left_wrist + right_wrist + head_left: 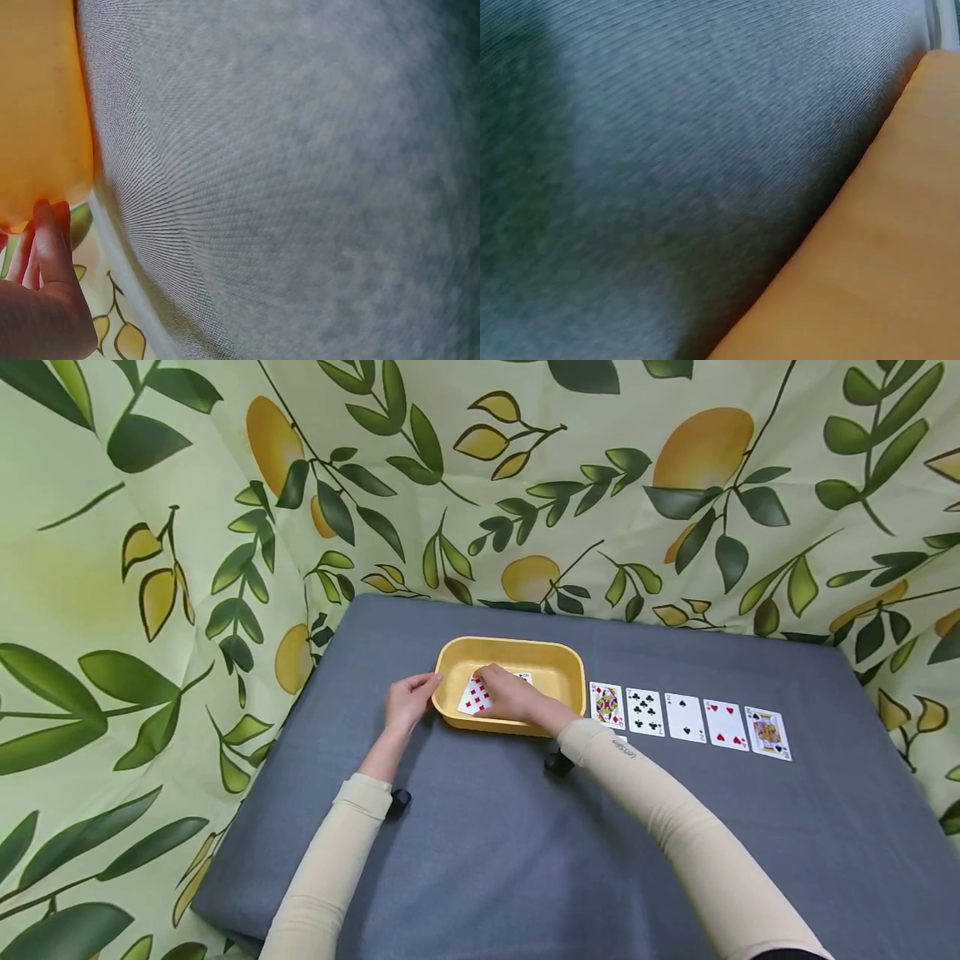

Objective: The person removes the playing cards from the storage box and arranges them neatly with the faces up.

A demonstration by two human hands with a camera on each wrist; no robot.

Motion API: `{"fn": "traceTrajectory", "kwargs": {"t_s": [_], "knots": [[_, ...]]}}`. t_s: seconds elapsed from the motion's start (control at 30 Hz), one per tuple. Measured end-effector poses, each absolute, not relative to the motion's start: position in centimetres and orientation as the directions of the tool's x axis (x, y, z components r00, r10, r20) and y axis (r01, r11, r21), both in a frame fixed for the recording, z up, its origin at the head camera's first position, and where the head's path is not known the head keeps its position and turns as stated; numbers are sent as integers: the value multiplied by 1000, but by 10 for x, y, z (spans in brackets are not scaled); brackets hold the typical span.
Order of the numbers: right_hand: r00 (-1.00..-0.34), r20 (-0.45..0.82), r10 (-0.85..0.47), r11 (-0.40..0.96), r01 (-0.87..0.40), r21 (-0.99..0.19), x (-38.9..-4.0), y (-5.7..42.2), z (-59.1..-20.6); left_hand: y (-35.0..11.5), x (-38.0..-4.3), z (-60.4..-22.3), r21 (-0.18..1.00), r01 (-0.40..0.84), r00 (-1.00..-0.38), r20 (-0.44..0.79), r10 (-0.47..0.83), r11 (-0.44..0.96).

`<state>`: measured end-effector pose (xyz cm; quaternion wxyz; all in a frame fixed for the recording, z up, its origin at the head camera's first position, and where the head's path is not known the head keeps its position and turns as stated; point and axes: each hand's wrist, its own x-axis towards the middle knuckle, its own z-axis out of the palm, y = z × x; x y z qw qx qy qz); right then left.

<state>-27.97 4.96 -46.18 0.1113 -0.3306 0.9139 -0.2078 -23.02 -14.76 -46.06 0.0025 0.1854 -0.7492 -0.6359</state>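
Observation:
A shallow yellow plastic tray point(551, 662) stands on the cloth-covered table. At its left end my left hand point(407, 700) pinches the rim; the left wrist view shows fingers point(51, 244) against the tray's outer wall point(41, 105). My right hand point(512, 695) reaches over the near rim into the tray. Its thumb and fingers grip a diamond playing card point(472, 697) low inside. Part of another card point(525, 677) shows behind that hand, which covers the rest. The right wrist view holds only the tray's side point(877, 247) and cloth, with no fingers visible.
Right of the tray lies a row of several face-up cards, from a red-suited face card point(607, 705) to a king point(767, 732). A white card edge point(621, 739) peeks out by the right sleeve point(660, 802). Leaf-patterned cloth point(465, 510) hangs behind the grey table point(480, 860).

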Motion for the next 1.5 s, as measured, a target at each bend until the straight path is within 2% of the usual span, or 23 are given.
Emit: {"fn": "traceTrajectory", "kwargs": {"t_s": [0.23,0.5,0.73,1.13,1.5], "knots": [[-801,-98,-591,747,-497,-441,-279,57,-460,-149,-231,-461,955,-273,-931,-232,-281,115],[-802,-107,-587,749,-489,-447,-279,60,-459,-147,-231,-462,953,-274,-931,-229,-285,128],[-793,-81,-603,684,-463,-564,-278,75,-452,-147,-231,-462,956,-264,-933,-221,-283,126],[-813,-1,-582,621,-443,-647,-261,138,-422,-144,-229,-463,957,-265,-937,-227,-268,116],[-849,36,-527,623,-416,-662,-221,212,-401,-148,-228,-460,947,-292,-929,-247,-275,136]]}}
